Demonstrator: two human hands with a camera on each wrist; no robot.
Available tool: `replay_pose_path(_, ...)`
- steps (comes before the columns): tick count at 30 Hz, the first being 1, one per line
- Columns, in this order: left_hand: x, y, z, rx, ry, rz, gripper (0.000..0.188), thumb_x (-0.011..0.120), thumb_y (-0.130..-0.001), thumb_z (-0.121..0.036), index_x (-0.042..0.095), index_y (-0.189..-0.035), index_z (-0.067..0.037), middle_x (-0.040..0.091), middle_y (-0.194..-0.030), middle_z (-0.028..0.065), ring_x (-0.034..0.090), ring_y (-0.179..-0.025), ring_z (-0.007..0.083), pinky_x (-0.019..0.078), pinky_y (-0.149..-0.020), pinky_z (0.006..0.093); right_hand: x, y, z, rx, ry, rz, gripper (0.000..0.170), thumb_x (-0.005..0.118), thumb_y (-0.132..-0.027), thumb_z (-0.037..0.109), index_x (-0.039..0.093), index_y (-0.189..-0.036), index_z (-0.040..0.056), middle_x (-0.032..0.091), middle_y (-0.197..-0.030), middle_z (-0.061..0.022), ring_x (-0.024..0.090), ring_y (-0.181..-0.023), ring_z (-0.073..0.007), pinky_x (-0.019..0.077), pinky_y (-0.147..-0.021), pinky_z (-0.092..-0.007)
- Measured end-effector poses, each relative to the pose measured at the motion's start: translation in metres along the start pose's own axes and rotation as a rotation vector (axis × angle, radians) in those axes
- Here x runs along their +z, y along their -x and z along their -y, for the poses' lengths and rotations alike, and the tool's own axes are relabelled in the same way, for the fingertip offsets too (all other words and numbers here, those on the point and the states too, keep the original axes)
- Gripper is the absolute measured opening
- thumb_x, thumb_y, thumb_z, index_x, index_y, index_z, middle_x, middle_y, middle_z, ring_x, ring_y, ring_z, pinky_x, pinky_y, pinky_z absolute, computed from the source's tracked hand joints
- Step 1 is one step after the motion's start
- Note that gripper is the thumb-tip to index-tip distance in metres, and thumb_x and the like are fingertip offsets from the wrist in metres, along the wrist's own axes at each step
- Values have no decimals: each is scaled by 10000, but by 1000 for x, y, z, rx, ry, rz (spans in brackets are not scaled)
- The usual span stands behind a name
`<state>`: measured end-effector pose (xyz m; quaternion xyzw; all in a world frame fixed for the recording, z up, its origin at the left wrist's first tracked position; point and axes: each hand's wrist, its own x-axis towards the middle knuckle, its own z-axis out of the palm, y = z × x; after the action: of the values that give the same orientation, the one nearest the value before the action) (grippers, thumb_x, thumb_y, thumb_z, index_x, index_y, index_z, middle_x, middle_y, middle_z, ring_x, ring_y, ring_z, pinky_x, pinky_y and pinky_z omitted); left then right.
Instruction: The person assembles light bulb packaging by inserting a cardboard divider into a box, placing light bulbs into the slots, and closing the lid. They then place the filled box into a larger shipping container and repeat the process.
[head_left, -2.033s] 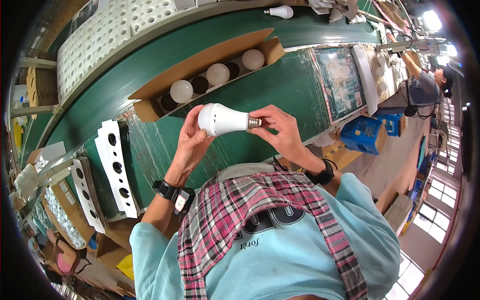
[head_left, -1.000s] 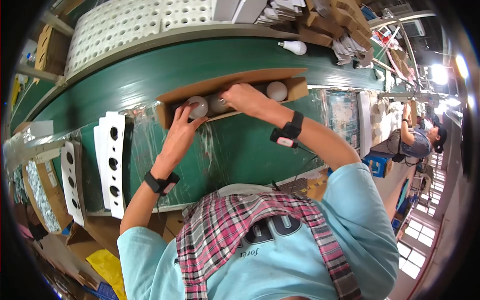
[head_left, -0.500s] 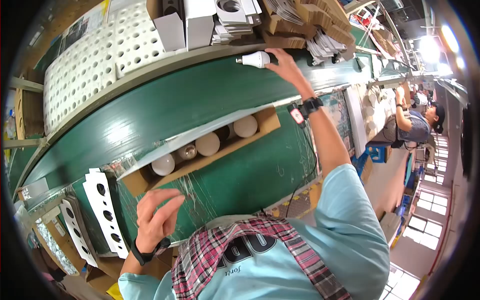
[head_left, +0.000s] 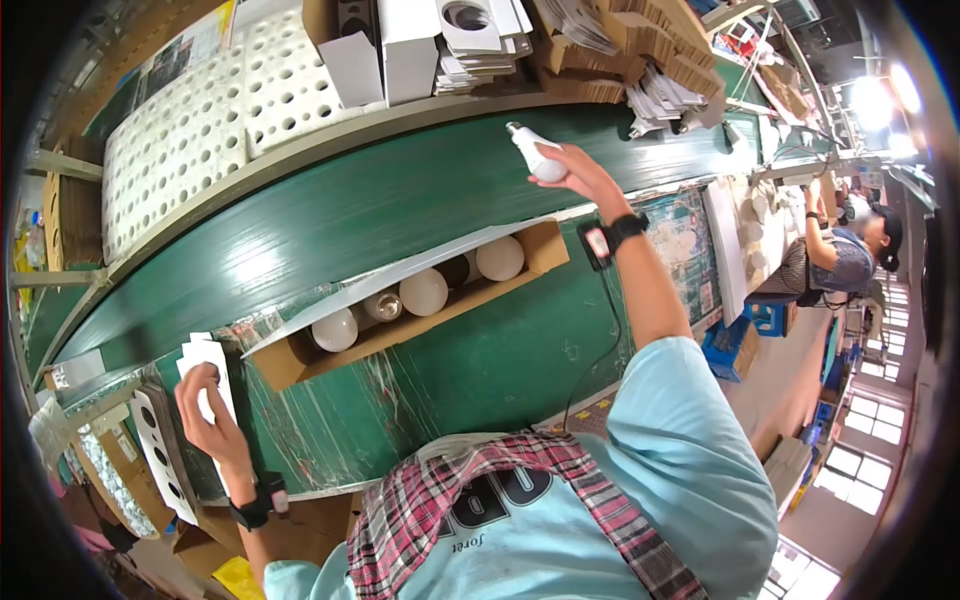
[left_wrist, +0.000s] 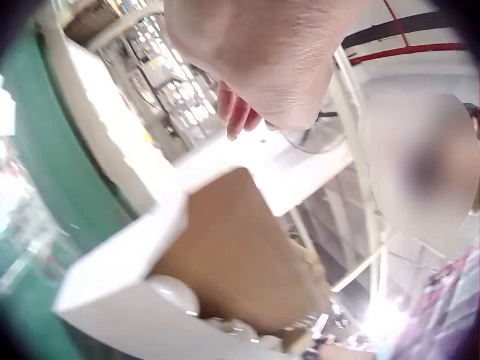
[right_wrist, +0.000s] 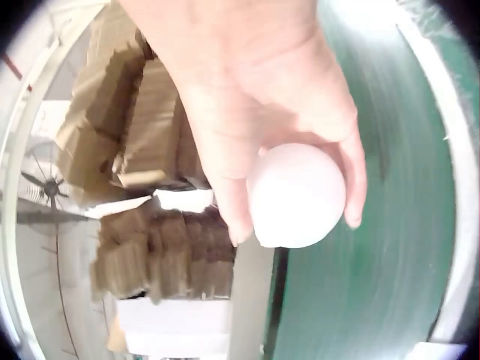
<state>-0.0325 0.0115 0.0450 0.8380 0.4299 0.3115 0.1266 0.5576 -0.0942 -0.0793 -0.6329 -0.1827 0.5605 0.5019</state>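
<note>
In the head view my right hand (head_left: 572, 172) grips a white light bulb (head_left: 536, 155) by its round end, over the green belt. Its metal screw base points away, up and left. The right wrist view shows thumb and fingers around the bulb's dome (right_wrist: 296, 196). My left hand (head_left: 213, 428) is over a stack of white card strips with holes (head_left: 205, 352), fingers loosely bent and overlapping the top strip. Between the hands stands a long open carton (head_left: 425, 328). It holds three bulbs dome up and one bulb (head_left: 384, 306) with its screw base up.
Behind the belt (head_left: 400, 180) lie a white perforated tray (head_left: 180, 160), folded white cards and stacked brown cardboard (head_left: 590, 60). More holed strips (head_left: 160, 445) lie at the left edge. Another person (head_left: 845, 255) works at the far right.
A bulb went into the carton screw base up. My right hand then reached to the bulb on the belt, and has now lifted and tilted it. My left hand moved left to the card strips.
</note>
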Motion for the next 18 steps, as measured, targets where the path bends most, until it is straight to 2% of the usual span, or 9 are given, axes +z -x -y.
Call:
replay_pose_path(3, -17, 60, 82, -321, -151, 88, 396, 576, -882, -42, 481, -1262, 16, 495, -1236, 189, 513, -1095, 351, 423, -949, 410, -7, 52, 13, -72, -197, -3, 479, 585, -923, 334, 487, -1245, -7, 618, -1059, -185, 653, -883, -308, 554, -732, -352)
replay_pose_path(4, -28, 101, 128, -395, -263, 169, 633, 666, -834, -126, 364, -1380, -23, 413, -1325, 204, 404, -1224, 367, 361, -1004, 446, -3, 69, 16, -124, -269, 1, 503, 556, -936, 353, 455, -1282, 2, 613, -1085, -206, 653, -876, -310, 556, -717, -353)
replay_pose_path(6, -40, 185, 213, -450, -454, 246, 817, 784, -707, -202, 358, -1383, -33, 420, -1320, 227, 365, -1259, 393, 340, -1018, 467, -7, 96, 21, -118, -431, 142, 550, 544, -936, 383, 419, -1318, 9, 591, -1133, -242, 633, -920, -352, 548, -747, -378)
replay_pose_path(9, -61, 221, 214, -522, -486, 484, 1008, 858, -531, -302, 369, -1361, -4, 409, -1333, 250, 364, -1247, 415, 317, -1036, 471, -10, 122, 12, -92, -558, 190, 663, 586, -890, 422, 350, -1380, 42, 480, -1293, -249, 526, -1110, -402, 469, -901, -497)
replay_pose_path(11, -51, 269, 238, -371, -619, 436, 1020, 852, -499, -362, 399, -1329, 20, 421, -1320, 249, 389, -1214, 411, 350, -997, 473, 17, 148, 16, -88, -498, -138, 643, 607, -878, 410, 366, -1371, 74, 449, -1352, -161, 460, -1208, -346, 421, -972, -486)
replay_pose_path(12, -55, 254, 211, -427, -524, 416, 1007, 854, -501, -345, 404, -1318, 33, 437, -1302, 247, 408, -1194, 421, 361, -973, 493, 29, 156, 20, -80, -530, -100, 646, 609, -876, 415, 367, -1373, 82, 452, -1350, -161, 469, -1192, -344, 421, -975, -465)
replay_pose_path(13, -100, 263, 205, -488, -477, 636, 1017, 862, -482, -340, 402, -1299, 51, 444, -1293, 251, 427, -1173, 429, 368, -969, 484, 40, 164, 24, -117, -450, 19, 701, 585, -872, 474, 345, -1390, 67, 463, -1329, -180, 509, -1116, -320, 453, -890, -421)
replay_pose_path(15, -52, 240, 198, -490, -531, 321, 1084, 878, -461, -266, 327, -1350, 17, 415, -1302, 288, 412, -1196, 447, 376, -973, 473, 75, 167, 25, -148, -363, 163, 788, 541, -866, 564, 318, -1409, 39, 480, -1295, -204, 562, -998, -294, 485, -767, -365)
replay_pose_path(18, -51, 238, 196, -622, -469, 263, 1238, 885, -503, -224, 129, -1476, -101, 277, -1420, 279, 297, -1307, 442, 294, -993, 603, 124, 186, 24, -159, -286, 362, 813, 488, -872, 608, 321, -1403, 16, 487, -1273, -210, 579, -923, -307, 492, -724, -355)
